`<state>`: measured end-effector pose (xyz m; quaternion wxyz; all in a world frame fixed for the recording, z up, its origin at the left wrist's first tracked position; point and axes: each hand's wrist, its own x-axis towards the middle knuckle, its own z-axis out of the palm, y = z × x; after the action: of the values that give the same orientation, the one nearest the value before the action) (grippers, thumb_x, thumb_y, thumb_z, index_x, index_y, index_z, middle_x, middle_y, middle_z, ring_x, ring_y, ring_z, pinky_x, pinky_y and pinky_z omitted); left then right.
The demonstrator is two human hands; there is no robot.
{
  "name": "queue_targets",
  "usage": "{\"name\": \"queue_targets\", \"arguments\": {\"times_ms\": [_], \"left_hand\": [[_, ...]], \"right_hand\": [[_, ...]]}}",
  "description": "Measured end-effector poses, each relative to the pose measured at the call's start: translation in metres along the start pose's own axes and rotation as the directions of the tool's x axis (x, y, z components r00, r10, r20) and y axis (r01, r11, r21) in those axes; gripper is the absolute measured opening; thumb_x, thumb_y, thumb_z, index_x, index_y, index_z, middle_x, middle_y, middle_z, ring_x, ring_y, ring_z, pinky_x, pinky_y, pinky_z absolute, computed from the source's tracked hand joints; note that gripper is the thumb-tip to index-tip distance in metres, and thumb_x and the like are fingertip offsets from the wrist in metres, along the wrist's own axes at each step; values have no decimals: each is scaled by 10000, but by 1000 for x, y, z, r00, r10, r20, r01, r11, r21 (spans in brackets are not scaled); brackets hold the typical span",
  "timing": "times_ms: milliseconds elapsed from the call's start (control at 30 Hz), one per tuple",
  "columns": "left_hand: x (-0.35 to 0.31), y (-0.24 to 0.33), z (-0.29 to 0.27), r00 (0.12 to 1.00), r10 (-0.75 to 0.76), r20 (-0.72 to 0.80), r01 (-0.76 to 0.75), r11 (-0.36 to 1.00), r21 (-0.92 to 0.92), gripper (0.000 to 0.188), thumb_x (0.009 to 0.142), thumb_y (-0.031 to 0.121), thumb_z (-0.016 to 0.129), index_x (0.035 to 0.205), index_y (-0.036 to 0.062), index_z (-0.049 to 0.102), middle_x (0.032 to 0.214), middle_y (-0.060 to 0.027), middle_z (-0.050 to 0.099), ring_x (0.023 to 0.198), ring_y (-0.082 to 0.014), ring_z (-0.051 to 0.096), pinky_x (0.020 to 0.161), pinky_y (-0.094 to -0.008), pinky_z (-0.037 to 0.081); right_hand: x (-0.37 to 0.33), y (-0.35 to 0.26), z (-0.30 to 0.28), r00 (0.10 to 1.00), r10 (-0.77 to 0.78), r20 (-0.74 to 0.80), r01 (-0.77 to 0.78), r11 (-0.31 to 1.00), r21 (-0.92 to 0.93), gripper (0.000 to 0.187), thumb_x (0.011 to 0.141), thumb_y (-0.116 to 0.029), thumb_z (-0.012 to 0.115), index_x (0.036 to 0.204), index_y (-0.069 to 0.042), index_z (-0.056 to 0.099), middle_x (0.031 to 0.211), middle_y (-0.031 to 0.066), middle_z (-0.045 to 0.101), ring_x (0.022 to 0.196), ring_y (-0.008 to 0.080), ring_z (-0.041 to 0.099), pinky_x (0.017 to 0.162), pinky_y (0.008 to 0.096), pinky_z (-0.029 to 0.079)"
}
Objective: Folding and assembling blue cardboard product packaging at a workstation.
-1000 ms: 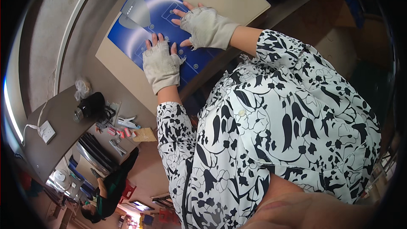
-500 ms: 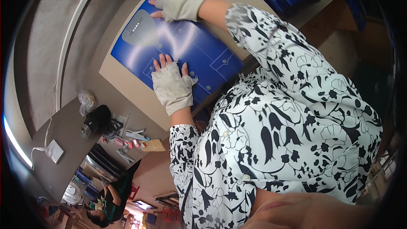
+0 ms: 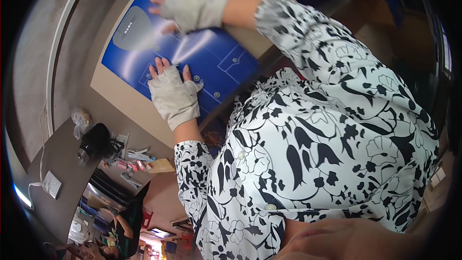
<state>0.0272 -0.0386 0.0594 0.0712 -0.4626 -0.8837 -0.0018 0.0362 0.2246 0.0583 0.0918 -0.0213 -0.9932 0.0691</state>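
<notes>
A glossy blue printed sheet [image 3: 207,58] is lying on a beige board [image 3: 130,103]. The fingerless-gloved left hand [image 3: 174,94] is resting open on it; the open, gloved right hand [image 3: 190,8] is shifting toward its far edge, leaving its near end uncovered.

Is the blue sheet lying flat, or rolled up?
Flat: the blue sheet lies broad face up on the beige surface, the left hand on it.

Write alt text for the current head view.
Left grip, in a pale fingerless glove, spread on a glossy blue pocket-printed sheet lying on a cream board. The blurred right grip, also gloved, overlaps the sheet's edge; contact unclear.
</notes>
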Motion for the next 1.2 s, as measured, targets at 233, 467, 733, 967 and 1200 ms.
{"name": "queue_targets", "arguments": {"times_ms": [233,467,733,967,1200], "left_hand": [[-9,-33,21,997,-80,10,80,996,41,638,979,391,668,1435,-45,570,1528,-237,541,1457,-417,463,1194,-510,370],[8,-56,13,994,-107,4,107,993,49,635,981,392,666,1428,-50,575,1520,-238,549,1445,-430,473,1185,-515,379],[5,-27,-11,997,-73,10,73,997,-10,703,952,418,693,1467,-34,532,1556,-222,516,1470,-453,431,1182,-576,350],[5,27,-52,995,-41,93,45,998,-48,707,948,398,702,1479,-30,518,1565,-223,505,1496,-435,398,1215,-548,318],[14,5,-25,996,-45,71,49,998,-48,707,949,421,701,1474,-23,534,1564,-236,500,1493,-452,392,1215,-542,324]], "right_hand": [[-161,-69,-3,918,-294,268,210,931,300,971,886,-747,552,1552,-45,478,1665,247,342,1574,351,298,1265,606,167],[-133,-53,5,885,-389,258,255,866,430,883,914,-680,595,1552,-79,491,1684,189,341,1594,309,255,1276,607,114],[43,1,-13,983,-158,90,158,987,12,766,950,-590,607,1543,-116,508,1661,151,397,1561,308,330,1233,621,267],[114,56,-33,985,-128,114,135,990,-50,749,1005,-627,523,1578,-149,461,1662,142,392,1570,301,306,1240,613,267],[78,28,-2,992,-122,35,125,988,-92,748,987,-628,533,1570,-164,473,1677,149,363,1570,334,298,1250,612,220]]}}
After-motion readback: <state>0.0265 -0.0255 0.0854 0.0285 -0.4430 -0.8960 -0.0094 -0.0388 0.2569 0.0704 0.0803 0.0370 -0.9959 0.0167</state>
